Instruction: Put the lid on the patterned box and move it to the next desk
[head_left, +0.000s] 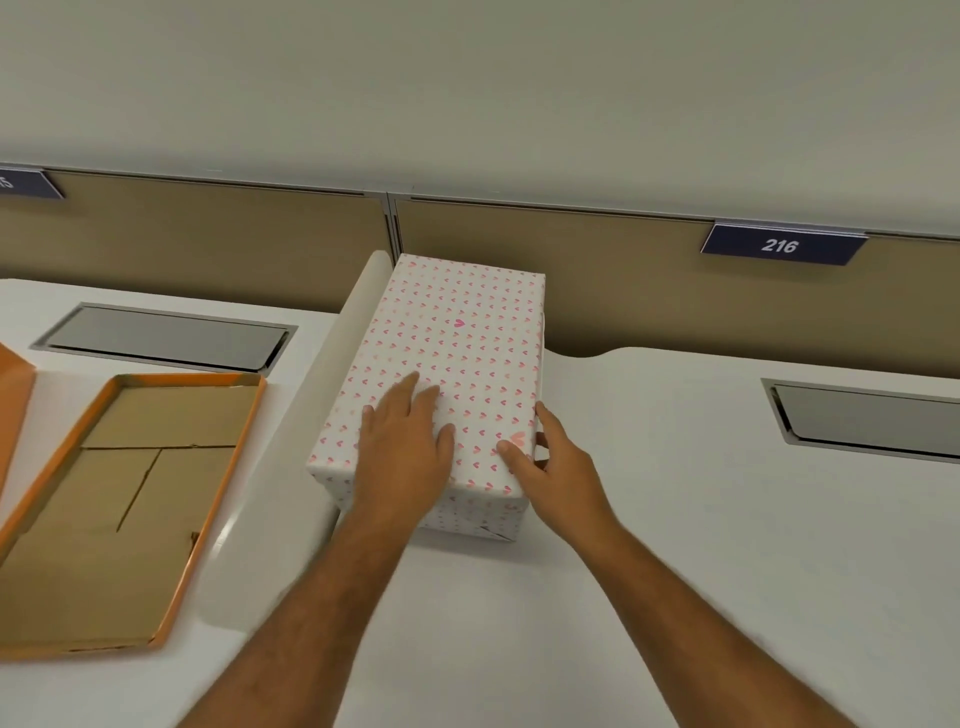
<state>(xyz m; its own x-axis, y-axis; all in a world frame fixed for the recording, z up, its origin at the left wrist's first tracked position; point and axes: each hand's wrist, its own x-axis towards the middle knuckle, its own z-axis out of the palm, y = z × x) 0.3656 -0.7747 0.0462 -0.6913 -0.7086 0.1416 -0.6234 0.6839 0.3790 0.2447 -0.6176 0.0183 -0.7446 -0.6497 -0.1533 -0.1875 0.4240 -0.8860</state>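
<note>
The patterned box (457, 343), white with small pink hearts, has its lid on and stands on the right-hand desk (675, 519), just past the seam between the two desks. My left hand (402, 441) lies flat on the near part of the lid, fingers spread. My right hand (550, 457) grips the box's near right corner, thumb on top of the lid and fingers down the right side. The box's far end reaches toward the brown partition.
An open orange lid (130, 509) with a cardboard inside lies on the left desk (291, 415), and the edge of an orange box (13, 395) shows at the far left. Each desk has a grey cable flap (166, 335) (872, 421). A sign reading 216 (782, 244) hangs on the partition.
</note>
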